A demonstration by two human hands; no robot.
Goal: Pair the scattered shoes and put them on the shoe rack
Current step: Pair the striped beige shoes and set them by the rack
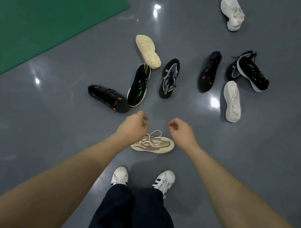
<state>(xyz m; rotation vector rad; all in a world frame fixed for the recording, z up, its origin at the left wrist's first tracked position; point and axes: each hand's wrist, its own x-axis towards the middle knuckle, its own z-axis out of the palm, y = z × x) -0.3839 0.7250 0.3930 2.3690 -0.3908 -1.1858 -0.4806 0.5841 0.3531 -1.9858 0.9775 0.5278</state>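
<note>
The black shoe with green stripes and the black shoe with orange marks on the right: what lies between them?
In the head view, one black-and-grey knit shoe lies between them, on grey floor.

black-grey knit sneaker (169,77) | side print "PRORENE", letters blurred | other markings unreadable

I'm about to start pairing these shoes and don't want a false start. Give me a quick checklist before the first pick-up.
1. Left hand free: ok, loosely curled, holding nothing.
2. Right hand free: ok.
3. Nearest shoe, the beige sneaker, reachable: ok, right below both hands.
4. Its mate spotted: cannot tell; the cream shoe lies sole-up.
5. Laces tucked: not ok, loose loop showing.
6. Shoe rack located: cannot tell, not in view.
</note>
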